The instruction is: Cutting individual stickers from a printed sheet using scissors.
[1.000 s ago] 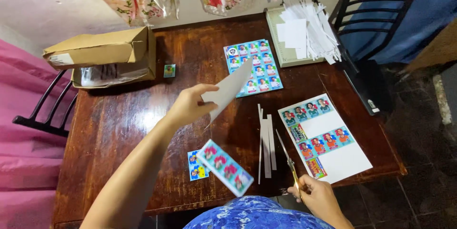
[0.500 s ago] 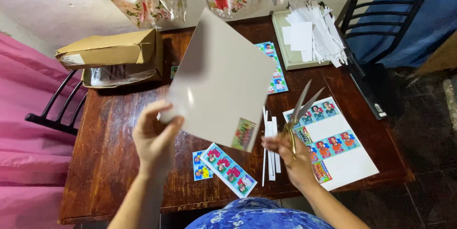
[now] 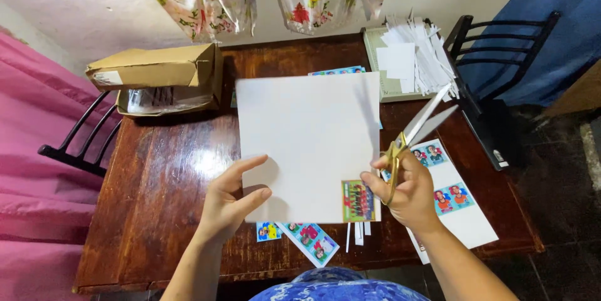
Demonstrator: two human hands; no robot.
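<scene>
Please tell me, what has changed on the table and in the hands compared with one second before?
The left hand turned the white sheet from edge-on to flat, facing the camera, with a small colour picture at its lower right corner. The right hand rose from the table edge to the sheet's right side, raising the open scissors. The cardboard box, paper strips and printed photo sheets stayed put.

The white sheet point(image 3: 307, 144), earlier tilted up in the left hand point(image 3: 231, 204), now lies flat facing the camera; the right hand point(image 3: 404, 191) brings the scissors point(image 3: 416, 135) to its right edge.
</scene>
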